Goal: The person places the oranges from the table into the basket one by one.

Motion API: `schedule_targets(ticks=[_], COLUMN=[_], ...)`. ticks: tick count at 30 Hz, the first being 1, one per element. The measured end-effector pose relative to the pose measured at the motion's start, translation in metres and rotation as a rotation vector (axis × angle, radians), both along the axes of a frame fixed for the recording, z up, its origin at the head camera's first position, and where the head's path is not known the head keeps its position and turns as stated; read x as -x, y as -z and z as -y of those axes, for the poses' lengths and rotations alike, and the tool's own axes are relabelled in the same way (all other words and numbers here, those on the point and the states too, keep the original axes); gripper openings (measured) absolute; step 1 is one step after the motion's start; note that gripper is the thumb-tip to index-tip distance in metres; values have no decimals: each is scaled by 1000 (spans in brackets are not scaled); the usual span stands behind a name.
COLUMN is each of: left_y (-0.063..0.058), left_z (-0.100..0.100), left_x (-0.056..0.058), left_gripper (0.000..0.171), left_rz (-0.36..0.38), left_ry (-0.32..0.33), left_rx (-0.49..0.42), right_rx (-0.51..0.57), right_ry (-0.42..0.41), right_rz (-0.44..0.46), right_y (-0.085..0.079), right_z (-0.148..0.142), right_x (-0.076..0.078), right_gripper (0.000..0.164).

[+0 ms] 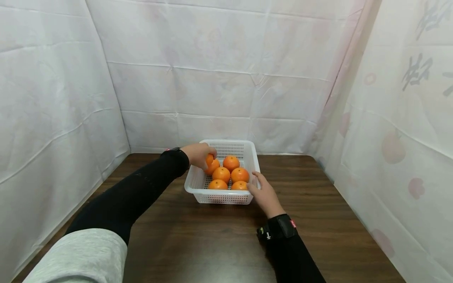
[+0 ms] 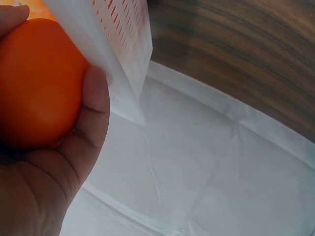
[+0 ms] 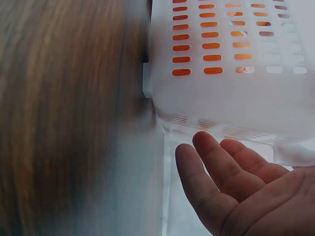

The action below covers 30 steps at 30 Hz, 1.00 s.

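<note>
A white slotted plastic basket [image 1: 226, 193] stands on the table with several oranges [image 1: 221, 174] in it. Over its left side, my left hand [image 1: 199, 154] grips one orange [image 2: 39, 83], thumb on one side and fingers on the other. That fruit is close to the basket's wall in the left wrist view. At the front right corner is my right hand [image 1: 265, 196], its thumb over the rim and its fingers [image 3: 221, 169] along the outside of the wall. The right thumb is hidden in the right wrist view.
The dark wood-grain table [image 1: 198, 243] reaches back to a white cloth [image 1: 219, 94] behind the basket. Cloth also hangs on the left [image 1: 53, 118] and on the right, where the printed cloth [image 1: 393, 157] borders the table.
</note>
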<state>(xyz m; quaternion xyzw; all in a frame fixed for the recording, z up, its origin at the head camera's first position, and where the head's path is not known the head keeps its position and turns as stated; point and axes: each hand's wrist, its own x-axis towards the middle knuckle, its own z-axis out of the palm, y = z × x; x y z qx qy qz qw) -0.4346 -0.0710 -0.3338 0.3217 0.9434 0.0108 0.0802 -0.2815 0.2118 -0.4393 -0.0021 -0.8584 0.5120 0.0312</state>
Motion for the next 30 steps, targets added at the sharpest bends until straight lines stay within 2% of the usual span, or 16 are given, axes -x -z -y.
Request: schedule_targets(ticks=[8,16,24,30], left_y=[20,45,52,58], left_z=[-2,1,1,1], left_x=[-2,-5,-8,-14], left_gripper=[44,45,45,45], left_rz=[37,8,-11,-65], left_ry=[63,94,114,128], left_rx=[-34,-35,-30,30], right_rx=[0,18,18,9], right_ry=[-3,-6,-11,-9], right_rz=[12,20,6,12], right_y=[-1,1,1,0], right_z=[-1,-1,-1,0], right_x=[2,0,4,4], right_gripper=[67,68,67,67])
